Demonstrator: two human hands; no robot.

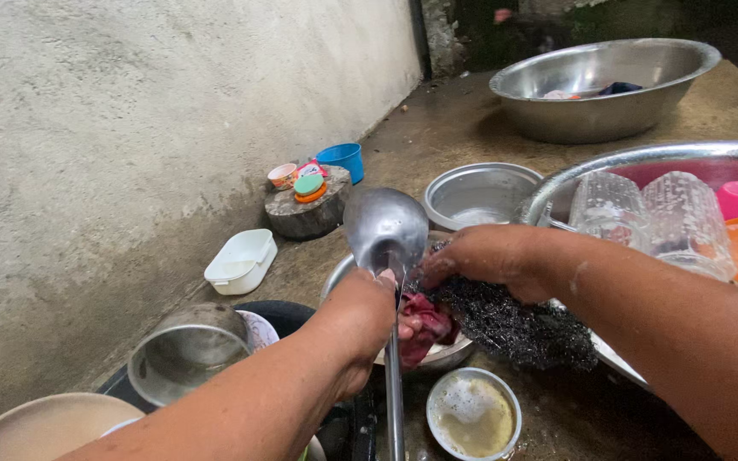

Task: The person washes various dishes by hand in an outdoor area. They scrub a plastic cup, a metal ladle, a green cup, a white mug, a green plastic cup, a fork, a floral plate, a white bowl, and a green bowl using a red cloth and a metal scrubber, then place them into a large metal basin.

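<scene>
While the left hand (360,329) grips the stiff, likely soap-slick steel ladle (384,226) by its handle, the right hand (489,256) clutches a soft black scouring pad (514,324).

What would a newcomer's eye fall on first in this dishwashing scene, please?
Most striking is the big steel ladle held upright at the centre, its handle gripped by the left hand. Just right of it, the right hand presses a dark scouring pad over a metal bowl. Next come the upturned clear glasses in the wide steel basin at right, and the large steel tub on the concrete behind.
</scene>
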